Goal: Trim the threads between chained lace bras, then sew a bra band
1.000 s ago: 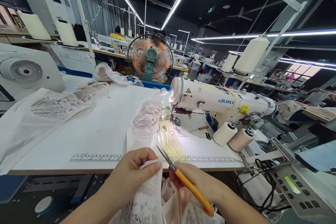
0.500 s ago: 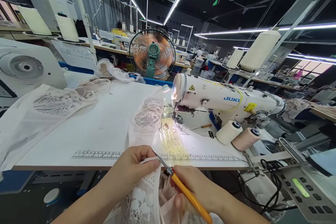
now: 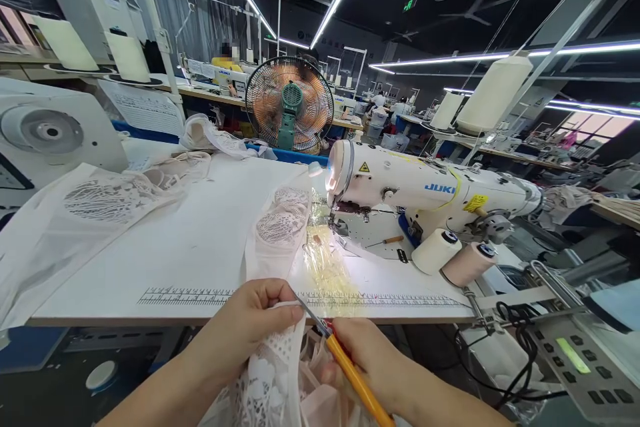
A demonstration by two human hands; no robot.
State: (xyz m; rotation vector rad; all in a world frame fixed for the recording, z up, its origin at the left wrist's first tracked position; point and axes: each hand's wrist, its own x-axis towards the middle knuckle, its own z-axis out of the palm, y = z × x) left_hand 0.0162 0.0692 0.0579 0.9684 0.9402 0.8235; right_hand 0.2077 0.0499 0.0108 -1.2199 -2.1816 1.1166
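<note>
1. Lace garment piece (image 3: 273, 373) at 6 o'clock, off the near table edge; left hand (image 3: 245, 327) is closed, pinching its top edge taut for a cut.
2. Right hand (image 3: 373, 357) grips orange-handled thread snips (image 3: 345, 363), blades at the pinched edge.
3. JUKI sewing machine (image 3: 430, 190) at 2 o'clock; thread cones (image 3: 453, 257) just beside it.
4. Fan (image 3: 290, 103) at 12 o'clock, behind the table (image 3: 200, 240).

sewing machine (image 3: 425, 190) sits on the table (image 3: 200, 247) at right, two thread cones (image 3: 453, 257) before it, fan (image 3: 290, 103) behind, lace pieces (image 3: 85, 207) lying far left, control panel (image 3: 570, 353) off the right edge.
</note>
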